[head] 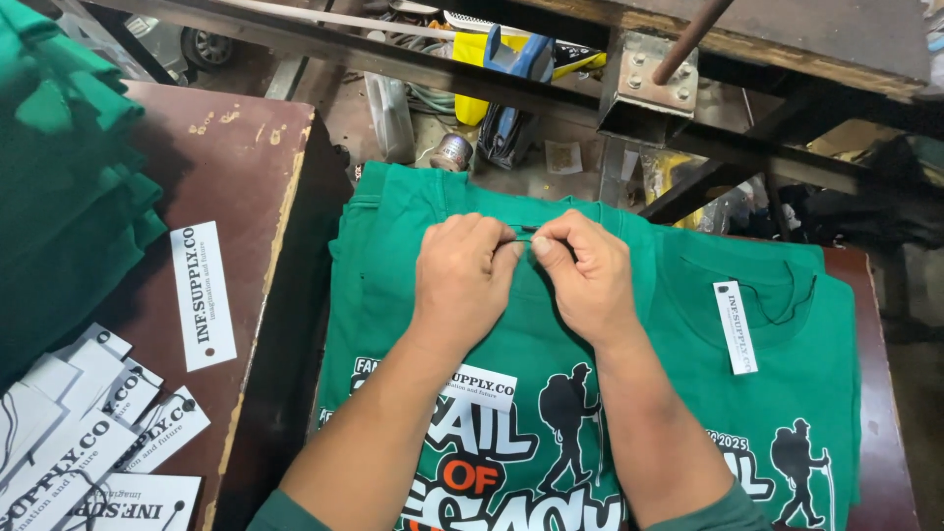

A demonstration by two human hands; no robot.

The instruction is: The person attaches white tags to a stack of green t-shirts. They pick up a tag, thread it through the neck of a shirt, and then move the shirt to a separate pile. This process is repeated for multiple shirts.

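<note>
My left hand [460, 280] and my right hand [582, 275] meet at the collar of a green printed T-shirt [393, 295] lying on top of a stack. Both pinch a thin dark string [522, 231] between thumb and fingertips at the neckline. A white paper tag [484, 386] lies on the shirt's chest, partly under my left forearm. The shirt's print shows white and orange lettering and a black hiker figure [567, 413].
A second green shirt [816, 374] lies to the right with a white tag [736, 327] at its collar. On the brown table at left lie one white tag [203, 295], a heap of tags [88, 433] and stacked green cloth [59, 177]. A metal frame [649, 88] crosses above.
</note>
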